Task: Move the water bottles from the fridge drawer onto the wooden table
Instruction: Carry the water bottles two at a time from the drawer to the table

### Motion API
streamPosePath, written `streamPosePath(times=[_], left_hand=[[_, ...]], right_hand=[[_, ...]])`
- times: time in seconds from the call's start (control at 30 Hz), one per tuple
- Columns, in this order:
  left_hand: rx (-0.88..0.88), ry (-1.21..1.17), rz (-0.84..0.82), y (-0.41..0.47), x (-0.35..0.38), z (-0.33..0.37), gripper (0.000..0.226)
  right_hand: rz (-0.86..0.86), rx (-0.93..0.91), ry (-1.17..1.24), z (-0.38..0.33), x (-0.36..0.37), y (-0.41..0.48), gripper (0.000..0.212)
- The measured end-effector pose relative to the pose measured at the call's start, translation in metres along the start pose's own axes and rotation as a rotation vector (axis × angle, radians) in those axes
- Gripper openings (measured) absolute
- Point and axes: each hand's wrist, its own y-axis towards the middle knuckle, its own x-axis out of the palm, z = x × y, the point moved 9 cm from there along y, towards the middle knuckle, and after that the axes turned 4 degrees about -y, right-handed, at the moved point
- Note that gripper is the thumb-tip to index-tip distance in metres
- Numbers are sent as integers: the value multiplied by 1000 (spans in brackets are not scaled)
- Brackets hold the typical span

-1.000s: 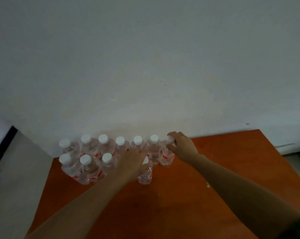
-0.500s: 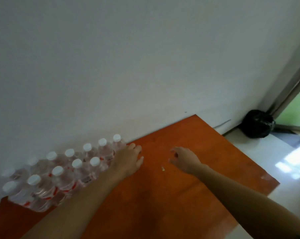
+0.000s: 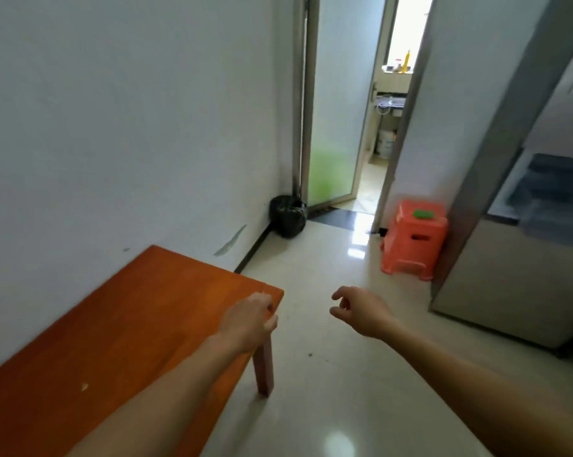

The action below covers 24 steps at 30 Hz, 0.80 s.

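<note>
Left grip: my left grip (image 3: 248, 321) hangs over the near corner of the bench (image 3: 130, 324), fingers loosely curled, nothing in it.
Right grip: my right grip (image 3: 360, 311) is out over the floor (image 3: 328, 374), released, fingers slack and empty.
Water bottles: no water bottles show in this view. The stretch of bench I can see is bare.
Fridge drawer: the fridge drawer (image 3: 548, 199) is a dark, open compartment in the fridge (image 3: 509, 275) at far right, well apart from both grips. It is too blurred for me to tell whether bottles lie in it.
Step in hand: I judge this is the empty-handed trip to the drawer for another pair.
Doing it well: I would square up to the drawer before reaching, so the view settles and I can pick my targets. Then take one bottle per grip, wrapping the body below the cap rather than pinching the cap.
Watch for: the orange stool (image 3: 413, 242) stands just beside the fridge, near my path.
Return: I would set bottles down upright, clear of the bench edge.
</note>
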Motion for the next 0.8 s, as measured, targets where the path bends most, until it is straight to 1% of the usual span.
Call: streamPosePath(times=[0.13,0.23,0.4,0.53,0.6,0.7,0.8], left_hand=[[130,9,-63,61,38,91,28],[221,30,-115,110,69,146,30],[334,39,-177,214,120,229,29],[460,22,-235,297,154,315,26],[547,13,-265,332,167,365,25],[673,1,-315,371,186,440,22],[783,20,-382,391,217,509,21]], right_hand=[[62,142,48,108,-40,-10,35],[72,231,96,177,-49,-8,36],[117,391,125,290,-72,19,38],[149,560,163,384,-112,33,36],[201,637,187,429,-138,32,35],[285,753,226,494,-168,19,34],[325,871,283,554,-180,-5,32]])
